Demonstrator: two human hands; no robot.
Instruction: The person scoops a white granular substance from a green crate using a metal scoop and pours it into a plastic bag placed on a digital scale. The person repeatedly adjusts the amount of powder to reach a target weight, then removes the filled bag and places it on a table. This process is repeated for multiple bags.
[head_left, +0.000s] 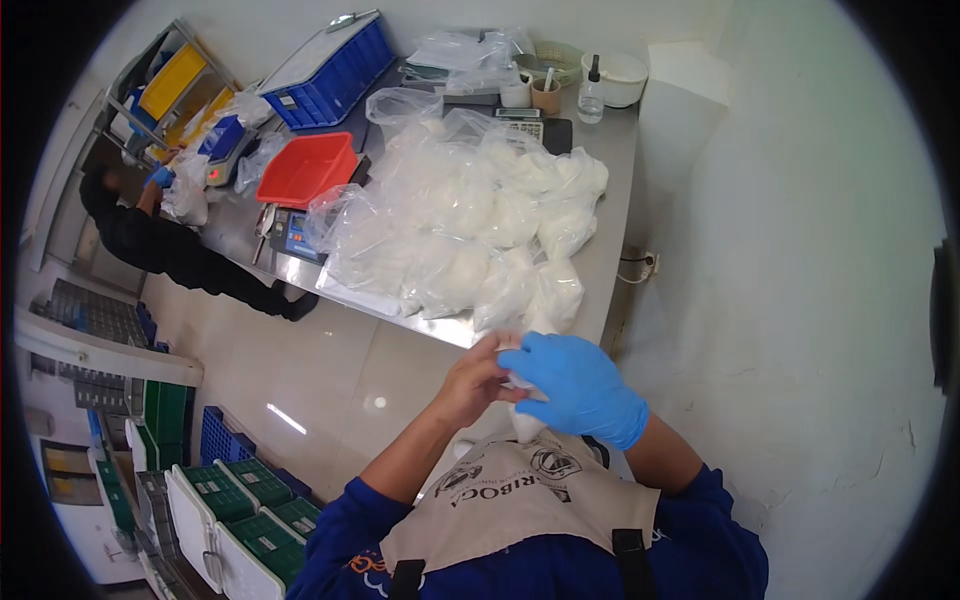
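Observation:
My bare left hand (474, 381) and my blue-gloved right hand (576, 390) meet in front of my apron (517, 487). Between them is a clear plastic bag of white powder (529, 426), gripped near its upper part; its lower end shows beneath my fingers. The gloved hand hides most of the bag's top. Just beyond, many similar clear bags of white powder (457, 217) lie heaped on a stainless steel table (611, 225), close together and partly overlapping.
A red plastic tray (307, 169) sits on a digital scale (294, 234) left of the bags. Behind stand a blue crate (330, 75), a calculator (523, 129) and a dropper-topped bottle (591, 101). A co-worker (157, 232) stands at the table's left. Green-and-white bins (232, 510) are at lower left.

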